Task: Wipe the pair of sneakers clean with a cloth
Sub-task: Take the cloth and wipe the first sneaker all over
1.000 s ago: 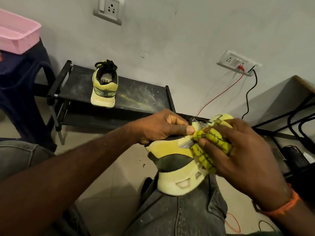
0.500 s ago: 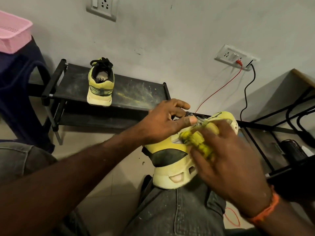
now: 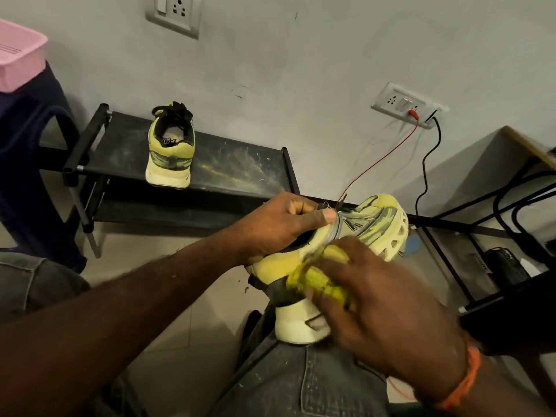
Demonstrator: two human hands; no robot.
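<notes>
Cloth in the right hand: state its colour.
The cloth is yellow with darker markings, blurred by motion; head view, the only one.

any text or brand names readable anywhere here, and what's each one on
Insole print inside the sneaker on the shelf: upside down and small; it looks like "Z-PL...", the rest unreadable.
Side marking on the sneaker held on the knee: a dark angular logo shape, not legible as letters.
Yellow cloth in the right hand: motion-blurred, no text seen.
Wall sockets: no readable labels.
</notes>
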